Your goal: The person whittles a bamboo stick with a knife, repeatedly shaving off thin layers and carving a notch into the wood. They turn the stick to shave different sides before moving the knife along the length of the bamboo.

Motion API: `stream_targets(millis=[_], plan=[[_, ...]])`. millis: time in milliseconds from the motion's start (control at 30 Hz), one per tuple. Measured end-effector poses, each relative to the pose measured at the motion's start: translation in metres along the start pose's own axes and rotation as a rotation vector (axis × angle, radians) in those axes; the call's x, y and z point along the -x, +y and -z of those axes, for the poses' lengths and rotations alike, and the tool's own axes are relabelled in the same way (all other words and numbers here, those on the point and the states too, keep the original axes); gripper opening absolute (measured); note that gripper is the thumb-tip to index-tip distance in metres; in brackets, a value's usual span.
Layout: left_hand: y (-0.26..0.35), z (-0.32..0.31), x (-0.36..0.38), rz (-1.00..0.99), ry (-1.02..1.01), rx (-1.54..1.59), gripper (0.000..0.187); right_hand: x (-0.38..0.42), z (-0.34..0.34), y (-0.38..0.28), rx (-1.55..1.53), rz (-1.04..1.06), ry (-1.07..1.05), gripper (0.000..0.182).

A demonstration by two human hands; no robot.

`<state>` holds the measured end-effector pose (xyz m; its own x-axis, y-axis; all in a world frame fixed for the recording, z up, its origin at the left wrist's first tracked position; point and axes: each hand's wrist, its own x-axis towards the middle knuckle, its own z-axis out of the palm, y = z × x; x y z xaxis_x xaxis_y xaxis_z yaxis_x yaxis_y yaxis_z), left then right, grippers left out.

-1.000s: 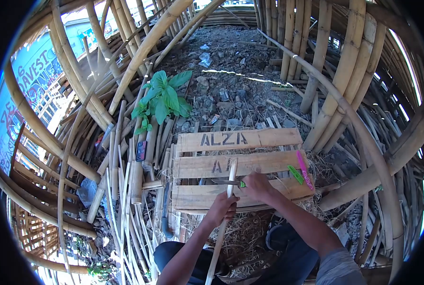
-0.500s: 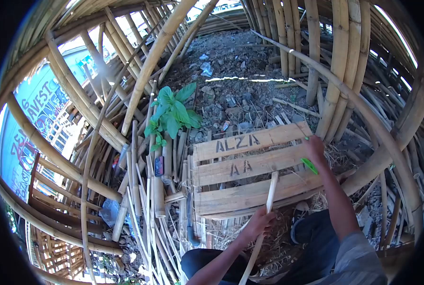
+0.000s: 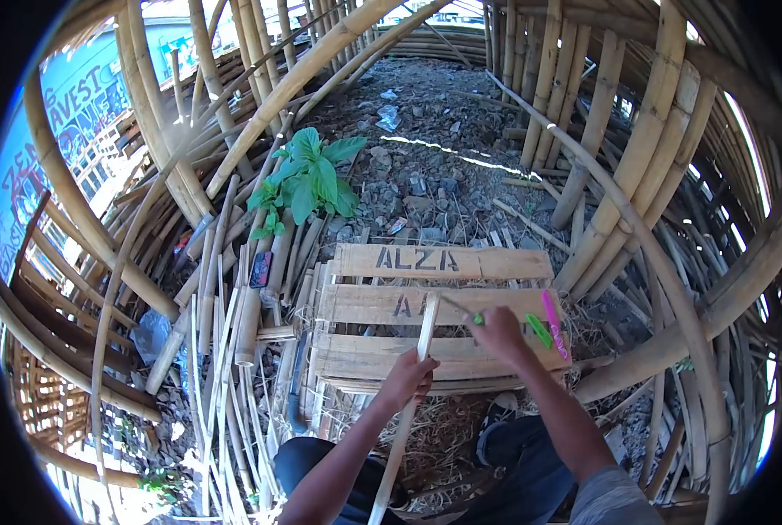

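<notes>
My left hand is closed round a pale split bamboo stick, which slants up over the front of a slatted wooden crate lettered "ALZA". My right hand is closed on what looks like a small knife: a thin dark blade and a bit of green show, and the rest of its handle is hidden by my fingers. The blade points left, towards the upper end of the stick. On the crate's right side lie a green slim item and a longer pink one with pale markings.
Bamboo poles frame both sides. Cut bamboo pieces lie left of the crate, with a dark phone-like object on one. A leafy plant grows behind, before stony ground.
My right hand has moved left from the crate's right edge towards the stick, now with the knife's blade showing. The pink item has come into sight. The camera view has shifted.
</notes>
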<state>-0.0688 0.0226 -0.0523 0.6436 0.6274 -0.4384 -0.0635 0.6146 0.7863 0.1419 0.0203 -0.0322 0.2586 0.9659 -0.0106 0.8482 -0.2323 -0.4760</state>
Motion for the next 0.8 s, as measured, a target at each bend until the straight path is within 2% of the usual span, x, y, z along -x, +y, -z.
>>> stream_targets(millis=[33, 100, 133, 233, 267, 333, 367, 433, 500, 567, 633, 667, 733, 800], plan=[[-0.001, -0.002, 0.000, -0.010, -0.001, -0.033, 0.015, 0.004, -0.006, -0.004, 0.052, 0.044, -0.043, 0.036], [-0.001, -0.005, 0.000, -0.022, 0.003, -0.067, 0.013, 0.014, -0.019, -0.009, 0.199, 0.218, 0.025, 0.035], [-0.002, -0.007, -0.001, -0.038, -0.003, -0.053, 0.013, 0.015, -0.024, -0.009, 0.217, 0.229, 0.028, 0.035], [-0.009, -0.007, -0.003, -0.161, 0.235, -0.415, 0.015, 0.013, -0.032, -0.011, 0.213, 0.186, -0.082, 0.030], [-0.019, -0.002, -0.007, -0.152, 0.238, -0.411, 0.015, 0.013, -0.035, -0.010, 0.213, 0.184, -0.092, 0.030], [-0.030, 0.007, -0.012, -0.439, 0.358, -0.747, 0.022, 0.009, -0.042, -0.006, 0.257, 0.184, -0.122, 0.030], [-0.037, 0.010, -0.013, -0.426, 0.356, -0.753, 0.022, 0.004, -0.044, -0.004, 0.248, 0.177, -0.130, 0.030], [-0.029, -0.002, -0.001, -0.389, 0.340, -0.732, 0.023, -0.008, -0.040, 0.004, 0.230, -0.065, 0.010, 0.025], [-0.016, -0.006, 0.002, -0.305, 0.273, -0.692, 0.022, -0.017, -0.012, 0.007, 0.281, 0.122, 0.129, 0.019], [0.007, -0.017, 0.010, -0.174, 0.227, -0.588, 0.019, -0.016, -0.013, 0.012, 0.256, 0.141, 0.171, 0.018], [0.001, -0.009, 0.003, -0.147, 0.193, -0.506, 0.018, -0.016, -0.010, 0.006, 0.244, 0.180, 0.208, 0.017], [-0.003, -0.005, 0.001, -0.115, 0.164, -0.407, 0.017, -0.014, -0.012, 0.000, 0.243, 0.153, 0.179, 0.017], [-0.005, -0.003, 0.000, -0.121, 0.185, -0.398, 0.017, -0.012, -0.016, -0.009, 0.236, 0.115, 0.157, 0.017], [-0.008, -0.001, 0.001, -0.106, 0.200, -0.404, 0.017, -0.004, -0.031, -0.014, 0.199, 0.187, 0.068, 0.017]])
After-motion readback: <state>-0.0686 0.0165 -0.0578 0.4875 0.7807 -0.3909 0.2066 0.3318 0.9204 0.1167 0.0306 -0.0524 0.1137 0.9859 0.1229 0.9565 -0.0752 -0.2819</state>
